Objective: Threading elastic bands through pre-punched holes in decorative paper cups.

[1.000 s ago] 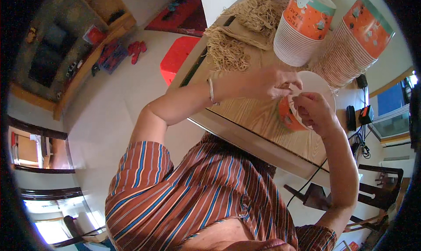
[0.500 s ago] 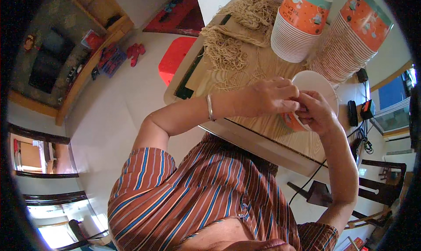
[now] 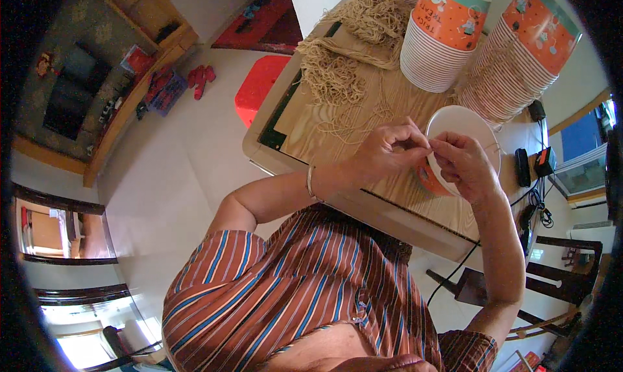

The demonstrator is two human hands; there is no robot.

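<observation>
My left hand (image 3: 397, 150) and my right hand (image 3: 468, 167) meet above the near rim of a paper bucket (image 3: 433, 180), which is orange outside and white inside. Both have thumb and fingers pinched together, tip close to tip. Whatever lies between the fingertips is too small to make out. A thin beige cord (image 3: 498, 143) shows at the bucket's right rim. Beyond my left hand, tangled hanks of beige cord (image 3: 332, 76) lie on the wood-patterned table top (image 3: 396, 200), with loose strands trailing toward the bucket.
Two tall stacks of orange and white paper buckets, a nearer stack (image 3: 436, 54) and a right stack (image 3: 519, 60), stand behind the bucket. Black cables (image 3: 535, 200) and small dark devices lie along the right side. A red stool (image 3: 259, 86) stands left of the table.
My left hand has shifted slightly left and down, its fingers now a little apart from the right hand's. My right hand has turned slightly; the bucket stays nearly in place.
</observation>
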